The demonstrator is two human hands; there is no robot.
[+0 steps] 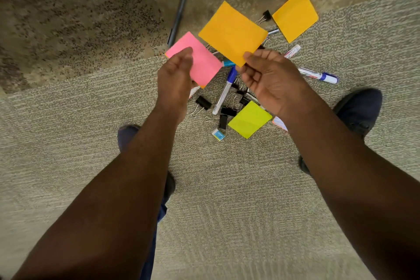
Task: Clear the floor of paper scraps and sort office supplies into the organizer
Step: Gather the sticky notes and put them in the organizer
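My left hand [176, 77] holds a pink paper note [202, 61] above the carpet, with an orange edge showing beneath it. My right hand [268, 77] pinches the corner of an orange paper note [233, 33] between thumb and fingers. On the floor lie another orange note [295, 15], a lime-green note [249, 119], several black binder clips [227, 110], blue-capped markers [223, 93] [319, 75], a small eraser [218, 134] and a dark pen [179, 13]. No organizer is in view.
My two dark shoes [361, 109] [127, 135] stand on the grey-beige carpet on either side of the pile. A darker speckled carpet patch [68, 18] covers the upper left. A small pale card [280, 123] peeks out under my right wrist.
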